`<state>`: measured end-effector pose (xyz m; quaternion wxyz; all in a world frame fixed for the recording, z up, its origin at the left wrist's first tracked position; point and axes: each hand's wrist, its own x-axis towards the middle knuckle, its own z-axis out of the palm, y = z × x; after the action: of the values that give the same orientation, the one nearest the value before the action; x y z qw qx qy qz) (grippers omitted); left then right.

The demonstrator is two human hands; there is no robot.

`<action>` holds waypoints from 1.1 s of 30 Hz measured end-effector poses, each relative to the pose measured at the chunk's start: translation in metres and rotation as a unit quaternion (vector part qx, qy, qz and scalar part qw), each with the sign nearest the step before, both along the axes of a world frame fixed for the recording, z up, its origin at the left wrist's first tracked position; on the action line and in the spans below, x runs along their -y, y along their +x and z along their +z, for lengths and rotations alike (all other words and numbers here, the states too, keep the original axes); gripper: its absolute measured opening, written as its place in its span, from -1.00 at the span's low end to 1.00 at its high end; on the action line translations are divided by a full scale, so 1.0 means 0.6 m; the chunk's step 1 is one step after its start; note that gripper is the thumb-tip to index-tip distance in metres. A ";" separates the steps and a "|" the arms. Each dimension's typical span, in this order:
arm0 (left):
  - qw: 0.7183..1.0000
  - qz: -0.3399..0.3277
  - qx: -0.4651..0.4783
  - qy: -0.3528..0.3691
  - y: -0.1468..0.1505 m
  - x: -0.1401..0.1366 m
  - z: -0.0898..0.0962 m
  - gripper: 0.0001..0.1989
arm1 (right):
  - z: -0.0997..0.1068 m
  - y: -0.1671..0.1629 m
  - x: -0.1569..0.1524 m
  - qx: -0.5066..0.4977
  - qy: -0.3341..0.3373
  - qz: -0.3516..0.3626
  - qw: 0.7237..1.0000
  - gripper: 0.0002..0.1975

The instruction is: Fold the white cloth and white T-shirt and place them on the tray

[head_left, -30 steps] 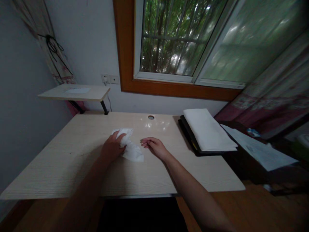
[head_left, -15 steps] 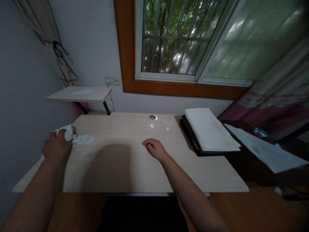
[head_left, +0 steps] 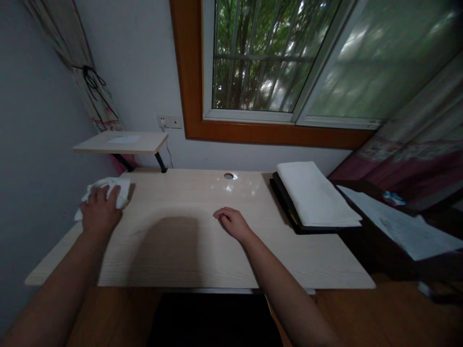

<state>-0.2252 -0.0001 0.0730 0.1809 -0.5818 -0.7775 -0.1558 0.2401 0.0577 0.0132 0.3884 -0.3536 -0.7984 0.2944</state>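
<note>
At the left side of the pale wooden desk (head_left: 173, 193), my left hand (head_left: 100, 208) presses down on a crumpled white cloth (head_left: 123, 189), its fingers bent over it. The cloth bunches out in front of the hand and to both sides, reaching the desk's left edge. My right hand (head_left: 233, 222) rests on the middle of the desktop, fingers loosely curled together and nothing seen in them. Part of its palm is hidden.
A raised shelf (head_left: 152, 140) on black legs, with white paper (head_left: 124, 139), stands at the back left. White folded sheets (head_left: 314, 193) lie on black folders (head_left: 284, 205) at the right. Beyond is a dark surface with a large sheet (head_left: 394, 221). A cable hole (head_left: 228, 176) sits at the back.
My left hand has moved right and slightly forward with the cloth, whose trailing end on the right is now gathered nearer the hand. My right hand stays put.
</note>
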 end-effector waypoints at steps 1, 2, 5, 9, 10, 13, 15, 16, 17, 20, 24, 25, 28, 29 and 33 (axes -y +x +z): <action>0.999 -0.009 -0.018 -0.031 0.008 -0.004 -0.016 -0.34 | 0.000 0.000 0.000 0.000 -0.001 0.000 1.000 -0.63; 0.999 -0.008 -0.027 -0.045 0.014 -0.007 -0.030 -0.37 | 0.000 0.000 0.000 0.000 -0.002 0.000 1.000 -0.63; 0.999 0.012 -0.017 -0.041 0.019 -0.016 -0.049 -0.38 | 0.001 0.001 0.000 0.005 -0.004 0.004 1.000 -0.64; 0.997 0.022 0.015 -0.066 0.014 -0.024 -0.033 -0.35 | 0.002 0.001 0.000 0.003 -0.006 0.007 1.000 -0.64; 0.997 0.026 0.022 -0.072 0.015 -0.025 -0.025 -0.35 | 0.003 0.001 0.001 0.001 -0.007 0.005 1.000 -0.65; 0.997 0.027 0.027 -0.064 0.031 -0.027 0.004 -0.38 | 0.003 0.002 0.001 0.001 -0.006 0.003 1.000 -0.65; 1.000 0.011 0.010 -0.012 0.051 -0.030 0.023 -0.45 | 0.004 0.002 0.002 0.001 -0.005 0.002 1.000 -0.65; 1.000 -0.002 0.001 0.022 0.063 -0.033 0.030 -0.50 | 0.005 0.003 0.002 0.000 -0.003 0.002 1.000 -0.65; 0.998 -0.019 -0.003 0.054 0.075 -0.037 0.036 -0.56 | 0.006 0.003 0.003 -0.003 -0.001 -0.001 1.000 -0.65; 0.991 -0.100 0.010 0.090 0.117 -0.058 0.034 -0.71 | 0.007 0.005 0.005 -0.016 0.015 -0.031 0.999 -0.67; 0.980 -0.186 0.046 0.057 0.181 -0.098 -0.016 -0.75 | 0.005 0.015 0.001 -0.060 0.048 -0.124 0.989 -0.72; 0.978 -0.197 0.057 0.045 0.196 -0.107 -0.034 -0.74 | 0.005 0.019 -0.001 -0.083 0.047 -0.151 0.984 -0.72; 0.970 -0.221 0.095 0.023 0.234 -0.128 -0.084 -0.65 | 0.007 0.039 -0.011 -0.184 0.013 -0.239 0.953 -0.65; 0.968 -0.226 0.103 0.021 0.242 -0.132 -0.097 -0.62 | 0.009 0.048 -0.015 -0.219 0.002 -0.271 0.937 -0.60; 0.964 -0.230 0.124 0.041 0.251 -0.134 -0.124 -0.59 | 0.020 0.099 -0.029 -0.319 0.016 -0.383 0.866 -0.42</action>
<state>-0.0748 0.0802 -0.0016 0.0661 -0.7131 -0.6322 -0.2955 0.2996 0.0750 0.0255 0.7100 -0.5123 -0.4368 0.2066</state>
